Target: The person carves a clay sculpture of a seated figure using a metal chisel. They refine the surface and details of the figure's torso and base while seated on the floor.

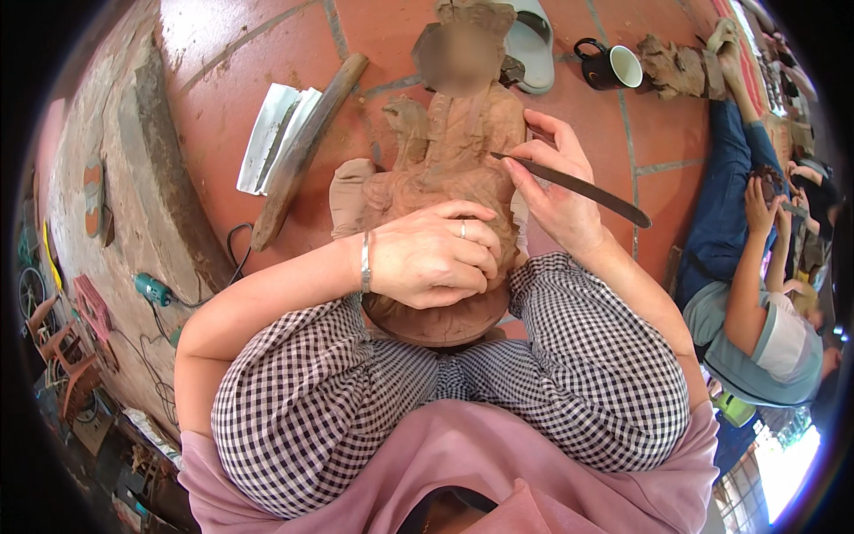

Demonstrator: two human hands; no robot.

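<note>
Right hand (569,206) grips dark, slim, round-ended tool (594,187) near open red tiles (663,133); left hand (431,255), grip unclear, curls over grooved brown carved figure (471,133)

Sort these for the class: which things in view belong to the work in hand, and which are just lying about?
In use:
- carved figure, under the left hand
- dark file-like tool, in the right hand

Apparently lying about:
- black mug
- grey clog
- long wooden piece
- teal power tool
</note>
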